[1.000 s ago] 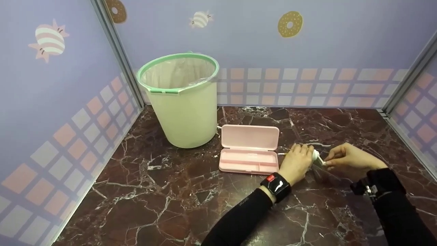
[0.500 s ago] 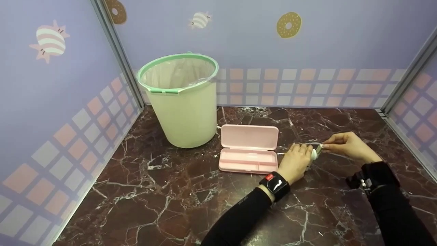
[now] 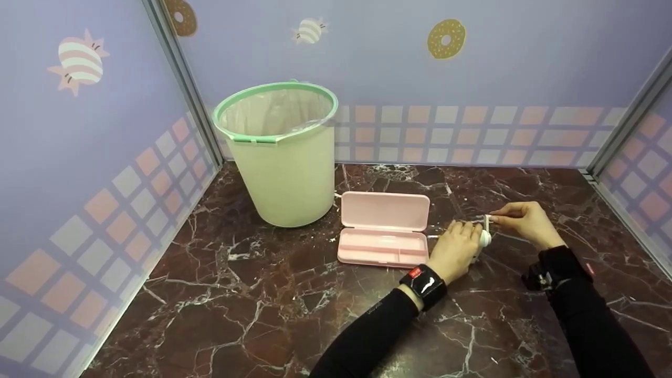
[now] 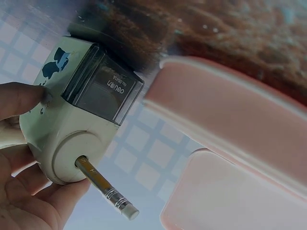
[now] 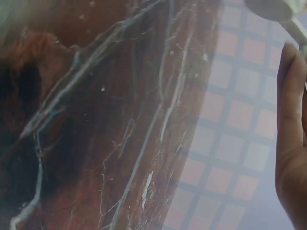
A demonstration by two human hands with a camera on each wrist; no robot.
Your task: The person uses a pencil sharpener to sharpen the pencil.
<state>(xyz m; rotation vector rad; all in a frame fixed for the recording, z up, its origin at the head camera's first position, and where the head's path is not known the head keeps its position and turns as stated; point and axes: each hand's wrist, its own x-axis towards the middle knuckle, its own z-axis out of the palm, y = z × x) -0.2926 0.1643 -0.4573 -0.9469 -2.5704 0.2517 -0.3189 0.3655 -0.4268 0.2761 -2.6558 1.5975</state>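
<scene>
My left hand (image 3: 455,249) grips a pale pencil sharpener (image 4: 103,108) with a dark see-through shavings drawer; in the head view the hand covers most of it. A yellow pencil (image 4: 98,181) with a white eraser end sticks out of the sharpener's round front hole. At the sharpener's far side, my right hand (image 3: 525,223) pinches the end of the crank handle (image 3: 486,222), which points upward in the head view. The right wrist view shows part of the crank arm (image 5: 293,29) above the fingertips.
An opened pink pencil case (image 3: 384,255) with compartments lies just left of the sharpener, its lid raised behind. Further back left stands a pale green bin (image 3: 289,178) with a plastic liner. Patterned walls border the dark marbled table (image 3: 252,315).
My right hand has moved up and to the left, and the crank handle has swung from pointing low right to pointing up. The left hand stays put on the sharpener.
</scene>
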